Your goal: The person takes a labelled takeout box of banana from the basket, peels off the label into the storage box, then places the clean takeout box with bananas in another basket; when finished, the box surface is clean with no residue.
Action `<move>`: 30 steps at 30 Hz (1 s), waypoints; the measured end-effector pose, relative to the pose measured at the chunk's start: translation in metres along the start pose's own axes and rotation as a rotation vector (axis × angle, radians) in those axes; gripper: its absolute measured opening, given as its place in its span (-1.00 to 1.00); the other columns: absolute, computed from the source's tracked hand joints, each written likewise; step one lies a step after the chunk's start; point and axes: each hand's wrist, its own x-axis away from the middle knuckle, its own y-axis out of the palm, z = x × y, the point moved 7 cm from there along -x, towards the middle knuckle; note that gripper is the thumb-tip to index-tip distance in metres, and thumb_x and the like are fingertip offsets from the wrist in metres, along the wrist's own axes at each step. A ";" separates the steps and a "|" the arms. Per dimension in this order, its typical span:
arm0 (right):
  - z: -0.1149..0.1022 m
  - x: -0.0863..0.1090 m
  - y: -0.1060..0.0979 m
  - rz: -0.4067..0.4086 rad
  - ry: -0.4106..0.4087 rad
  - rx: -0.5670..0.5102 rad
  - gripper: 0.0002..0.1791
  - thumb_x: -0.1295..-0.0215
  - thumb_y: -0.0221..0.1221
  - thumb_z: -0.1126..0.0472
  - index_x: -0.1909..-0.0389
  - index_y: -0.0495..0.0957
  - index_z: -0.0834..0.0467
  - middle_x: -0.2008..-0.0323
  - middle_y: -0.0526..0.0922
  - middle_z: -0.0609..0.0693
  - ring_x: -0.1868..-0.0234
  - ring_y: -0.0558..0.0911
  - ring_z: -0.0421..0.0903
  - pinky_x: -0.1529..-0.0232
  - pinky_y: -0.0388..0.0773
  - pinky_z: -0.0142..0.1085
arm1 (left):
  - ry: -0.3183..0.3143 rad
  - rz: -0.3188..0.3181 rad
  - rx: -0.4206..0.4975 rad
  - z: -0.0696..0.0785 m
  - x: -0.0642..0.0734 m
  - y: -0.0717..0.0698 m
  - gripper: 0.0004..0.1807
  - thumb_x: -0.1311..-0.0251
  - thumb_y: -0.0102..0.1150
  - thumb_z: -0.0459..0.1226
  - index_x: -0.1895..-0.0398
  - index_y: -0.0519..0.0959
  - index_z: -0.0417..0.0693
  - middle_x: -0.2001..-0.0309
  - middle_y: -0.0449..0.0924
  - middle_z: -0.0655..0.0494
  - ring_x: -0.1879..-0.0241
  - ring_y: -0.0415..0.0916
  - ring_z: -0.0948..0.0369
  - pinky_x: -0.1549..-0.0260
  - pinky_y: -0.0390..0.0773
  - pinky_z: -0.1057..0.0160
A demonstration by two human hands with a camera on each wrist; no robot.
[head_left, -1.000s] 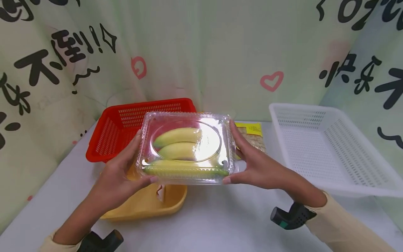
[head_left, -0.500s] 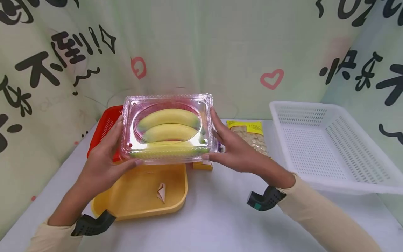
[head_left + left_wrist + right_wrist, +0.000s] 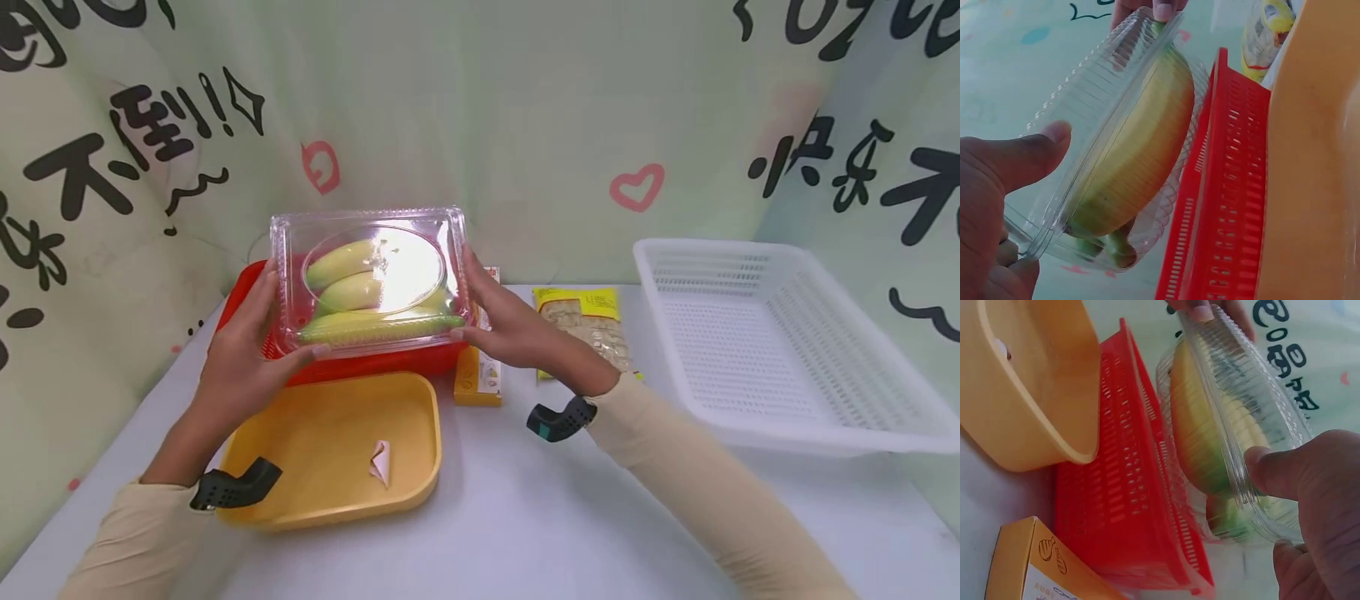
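Observation:
A clear plastic clamshell box point(image 3: 288, 229) with bananas point(image 3: 347, 292) inside is held up between both hands, its lid facing the head camera. My left hand point(image 3: 238, 354) grips its left end, thumb on the lid side. At the right end, my right hand point(image 3: 501, 323) holds it the same way, as the right wrist view shows with the thumb point(image 3: 1272, 469) along the seam. Behind and below the box is a red slotted basket point(image 3: 382, 364), mostly covered by it in the head view. In both wrist views the box's base is close over the basket's rim.
A yellow tray point(image 3: 322, 467) holding a small folded pinkish piece point(image 3: 381, 462) stands in front of the red basket. Right of the basket are a yellow-and-white carton point(image 3: 477, 379) and a yellow-topped packet point(image 3: 585, 321). A white slotted basket point(image 3: 750, 358) stands farther right.
Both hands have carried the banana box leftward and away from me, from over the yellow tray to over the red basket. The tray, carton and packet now show more fully.

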 end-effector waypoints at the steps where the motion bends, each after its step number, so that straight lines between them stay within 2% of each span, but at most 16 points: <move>1: 0.002 -0.003 0.003 -0.002 0.010 0.010 0.17 -0.24 0.29 0.33 -0.55 -0.39 -0.10 -0.53 -0.17 -0.23 -0.49 -0.03 -0.20 -0.19 0.43 -0.21 | -0.016 0.003 -0.003 -0.004 0.000 0.000 0.18 0.04 0.47 -0.45 -0.57 -0.07 0.21 -0.44 0.20 0.02 -0.31 0.30 -0.08 0.07 0.51 0.05; 4: 0.008 -0.011 0.009 0.002 0.042 -0.006 0.15 -0.23 0.30 0.31 -0.56 -0.36 -0.12 -0.53 -0.08 -0.18 -0.48 0.05 -0.15 -0.14 0.48 -0.20 | -0.052 0.010 0.020 -0.013 0.001 -0.001 0.15 -0.02 0.43 -0.43 -0.56 -0.10 0.23 -0.46 0.15 0.07 -0.33 0.27 -0.07 0.06 0.49 0.03; 9: 0.018 -0.018 0.016 0.006 0.141 -0.042 0.13 -0.23 0.32 0.22 -0.56 -0.31 -0.15 -0.46 0.14 -0.10 -0.37 0.28 -0.09 0.00 0.58 -0.21 | -0.117 -0.006 0.073 -0.028 -0.001 0.003 0.05 -0.12 0.37 -0.35 -0.55 -0.08 0.27 -0.47 0.13 0.14 -0.35 0.24 -0.02 0.01 0.46 0.19; 15: 0.030 -0.024 0.022 -0.040 0.278 -0.030 0.06 -0.25 0.32 0.16 -0.57 -0.22 -0.06 -0.33 0.35 0.05 -0.18 0.42 -0.08 0.06 0.61 -0.21 | -0.185 -0.030 0.074 -0.041 -0.001 0.008 -0.02 -0.18 0.34 -0.24 -0.54 -0.06 0.27 -0.47 0.12 0.11 -0.37 0.21 -0.03 0.01 0.46 0.14; 21: 0.037 -0.035 0.029 -0.094 0.300 -0.023 0.03 -0.23 0.33 0.19 -0.56 -0.13 -0.01 -0.19 0.46 0.09 -0.02 0.50 -0.08 0.11 0.63 -0.25 | -0.232 -0.059 0.065 -0.051 -0.001 0.011 -0.04 -0.18 0.34 -0.16 -0.54 -0.04 0.19 -0.46 0.15 0.02 -0.36 0.22 -0.06 0.00 0.47 0.03; 28: 0.045 -0.042 0.034 -0.146 0.333 -0.008 0.02 -0.23 0.33 0.17 -0.56 -0.12 0.03 -0.20 0.45 0.07 0.14 0.58 -0.07 0.18 0.64 -0.34 | -0.298 -0.079 0.058 -0.065 0.002 0.015 -0.05 -0.18 0.34 -0.09 -0.54 -0.02 0.12 -0.46 0.13 -0.02 -0.36 0.20 -0.09 -0.01 0.48 -0.03; 30: 0.047 -0.043 0.035 -0.153 0.338 0.002 0.01 -0.23 0.33 0.16 -0.56 -0.11 0.04 -0.19 0.46 0.07 0.17 0.59 -0.07 0.18 0.63 -0.35 | -0.335 -0.089 0.066 -0.070 0.003 0.018 -0.05 -0.18 0.33 -0.07 -0.54 -0.01 0.08 -0.46 0.13 -0.02 -0.37 0.18 -0.08 -0.01 0.47 -0.01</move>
